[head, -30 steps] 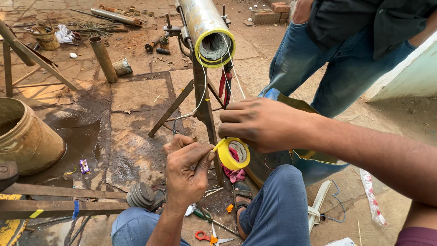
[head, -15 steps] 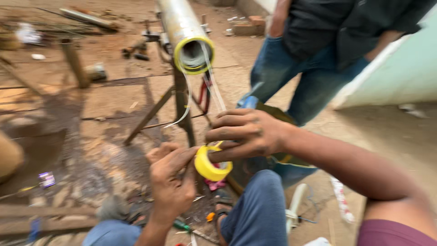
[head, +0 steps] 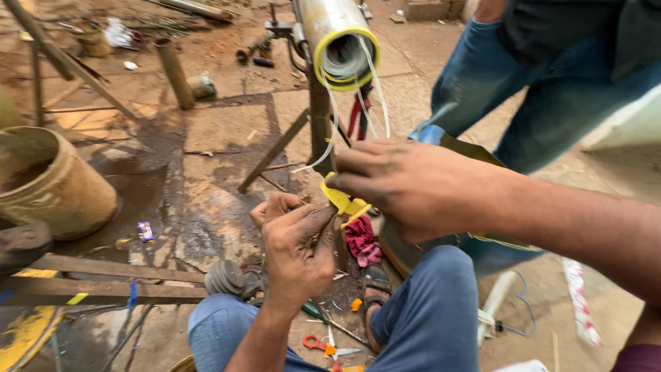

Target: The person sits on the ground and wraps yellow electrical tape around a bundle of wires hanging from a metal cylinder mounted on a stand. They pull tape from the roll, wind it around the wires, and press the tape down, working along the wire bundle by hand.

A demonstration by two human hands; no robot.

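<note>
A roll of yellow tape (head: 346, 203) is being gripped by the closed right hand (head: 413, 186), just below the yellow-rimmed mouth of a metal pipe (head: 330, 27). White wires (head: 330, 131) are hanging out of the pipe toward both hands. The left hand (head: 296, 244) is being kept curled just beside the tape; what is being pinched there cannot be told. A rusty bucket (head: 51, 182) is standing on the floor (head: 206, 131) at the left.

Glossy yellow plastic tape (head: 342, 200); smooth metal pipe (head: 329, 24).
</note>
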